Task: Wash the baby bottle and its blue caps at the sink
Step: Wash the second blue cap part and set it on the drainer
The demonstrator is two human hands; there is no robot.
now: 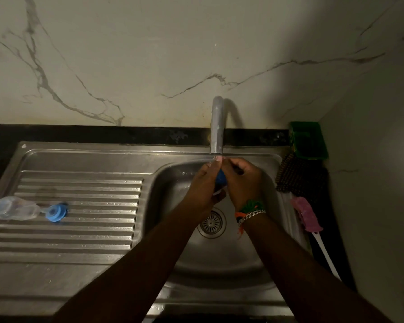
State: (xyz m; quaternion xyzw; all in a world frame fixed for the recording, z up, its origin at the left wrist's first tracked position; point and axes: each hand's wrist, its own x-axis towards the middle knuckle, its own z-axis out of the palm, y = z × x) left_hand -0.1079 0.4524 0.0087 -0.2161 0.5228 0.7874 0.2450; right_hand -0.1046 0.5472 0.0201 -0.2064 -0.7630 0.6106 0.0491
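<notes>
1. sink point(84, 271) of steel spreads under and around both hands: its ribbed drainboard lies to the left of them, its basin directly beneath them, with the drain strainer point(211, 223) below the wrists.
2. faucet point(217, 127) rises just beyond the hands, its spout ending right above the fingertips.
3. left hand point(202, 185) and right hand point(240, 180) meet over the basin, fingers curled inward, gripping a blue cap point(220, 177) between them; only a strip of blue shows between the palms, directly under the spout.
4. green holder point(309, 141) stands to the right of the hands and farther back, in the corner; a dark brush point(299, 178) lies just right of the right hand, and a pink brush point(307, 215) with a white handle lies nearer, beside the right forearm.
5. baby bottle point(14, 208), clear, lies on its side on the drainboard, well to the left of the hands.
6. second blue cap point(56, 212) lies touching the bottle's right end, between the bottle and the hands, still well apart from them.
7. bracelets point(251, 212), a silver chain and green and orange threads, circle the right wrist.
</notes>
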